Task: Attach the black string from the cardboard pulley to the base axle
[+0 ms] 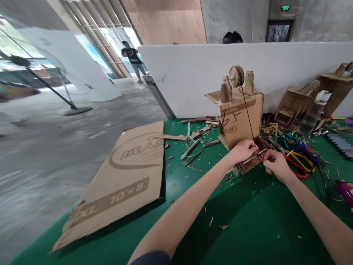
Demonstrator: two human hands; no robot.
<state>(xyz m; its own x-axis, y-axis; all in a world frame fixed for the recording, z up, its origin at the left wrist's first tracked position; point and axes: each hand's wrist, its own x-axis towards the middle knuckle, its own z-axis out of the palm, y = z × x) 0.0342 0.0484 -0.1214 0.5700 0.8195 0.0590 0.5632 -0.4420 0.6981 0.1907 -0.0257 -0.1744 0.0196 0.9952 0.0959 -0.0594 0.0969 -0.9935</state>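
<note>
A cardboard model (241,114) stands on the green table, with a round cardboard pulley wheel (237,76) held between uprights on its top. From the wheel a black string (248,110) runs down to a thin wooden stick (249,159) across the model's lower part. My left hand (244,150) pinches the string just above the stick. On the other side of the stick, my right hand (275,165) has its fingertips closed on the string by a small loop. The exact grip of the fingertips is partly hidden.
A flat cardboard sheet (129,180) overhangs the table's left edge. Red-handled scissors (296,170), yellow-handled pliers (305,162), a water bottle (314,112) and a phone (340,145) lie or stand at right. Cardboard scraps (190,149) litter the table before a white partition (190,81).
</note>
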